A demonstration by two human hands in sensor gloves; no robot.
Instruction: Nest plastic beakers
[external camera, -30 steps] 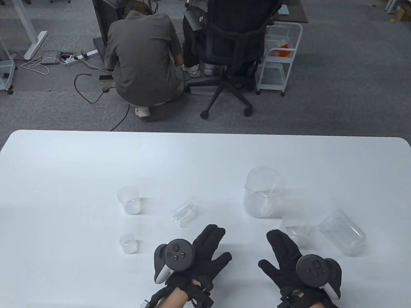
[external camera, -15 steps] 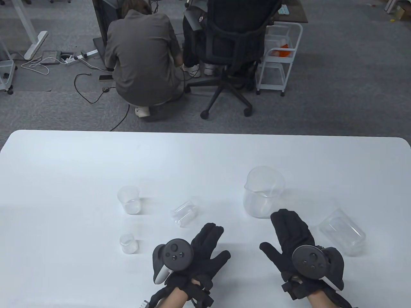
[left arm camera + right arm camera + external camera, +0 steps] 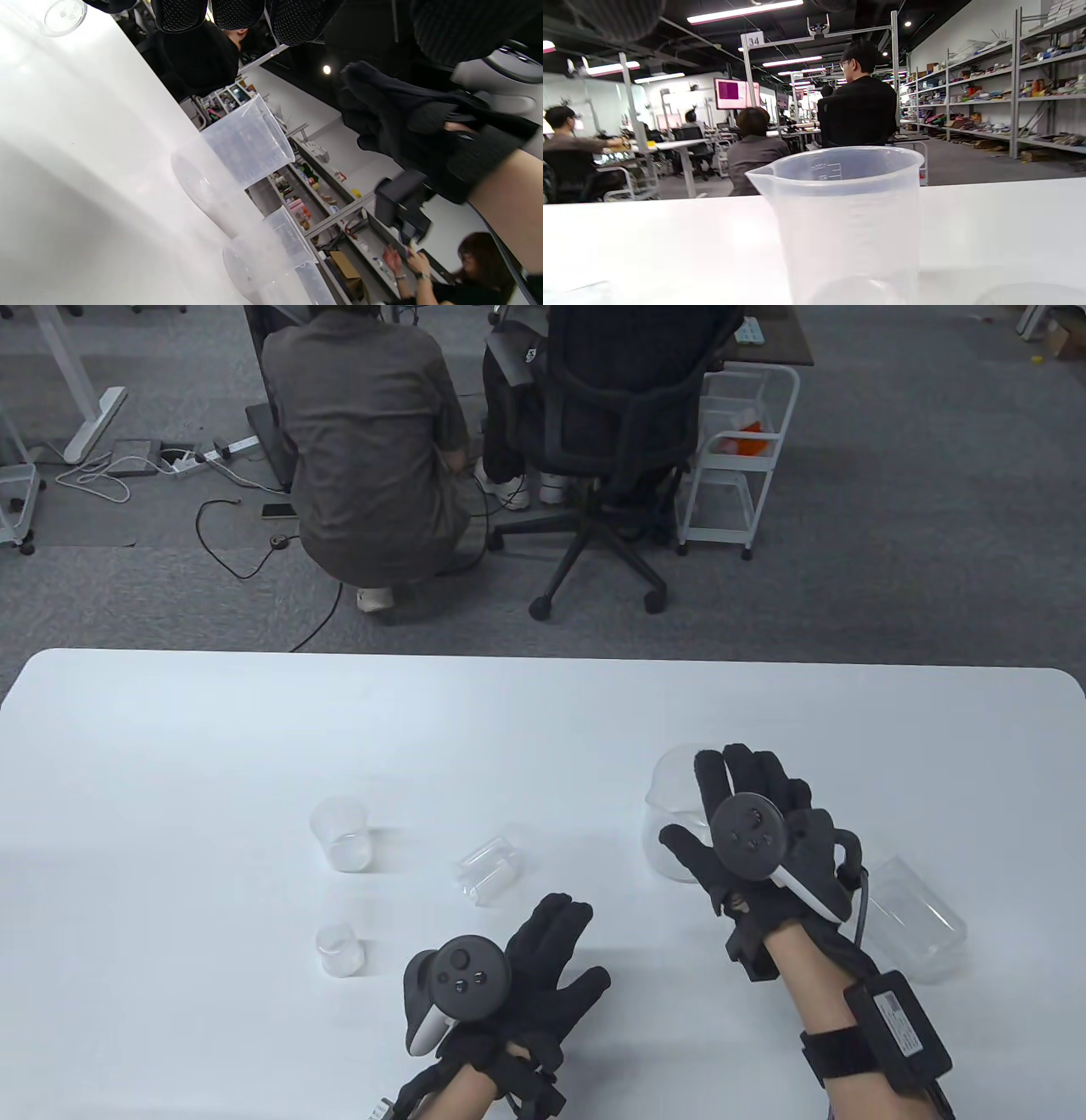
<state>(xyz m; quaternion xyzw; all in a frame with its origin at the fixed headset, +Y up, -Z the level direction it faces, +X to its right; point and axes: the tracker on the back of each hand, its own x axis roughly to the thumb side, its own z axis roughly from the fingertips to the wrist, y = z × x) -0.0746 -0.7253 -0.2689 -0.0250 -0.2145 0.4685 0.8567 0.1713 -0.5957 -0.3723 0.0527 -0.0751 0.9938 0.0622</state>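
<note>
Several clear plastic beakers are on the white table (image 3: 170, 746). The large beaker (image 3: 674, 814) stands upright at right and fills the right wrist view (image 3: 848, 220). A wide beaker (image 3: 916, 916) lies on its side at far right. At left, a medium beaker (image 3: 341, 833) and a tiny one (image 3: 339, 950) stand upright. Another beaker (image 3: 490, 869) lies on its side. My right hand (image 3: 713, 797) is over the large beaker's near-right side with its fingers spread and holds nothing. My left hand (image 3: 577, 946) rests flat on the table with fingers extended and is empty.
The left wrist view shows the large beaker (image 3: 237, 152) and a beaker lying beyond it (image 3: 271, 250), under my right arm (image 3: 424, 127). Behind the table's far edge are a crouching person (image 3: 373, 458), an office chair (image 3: 611, 432) and a white cart (image 3: 738, 449).
My right hand has moved forward from the near edge, over the small lying beaker, to the large upright beaker. My left hand has stayed in place. The crouching person has shifted slightly.
</note>
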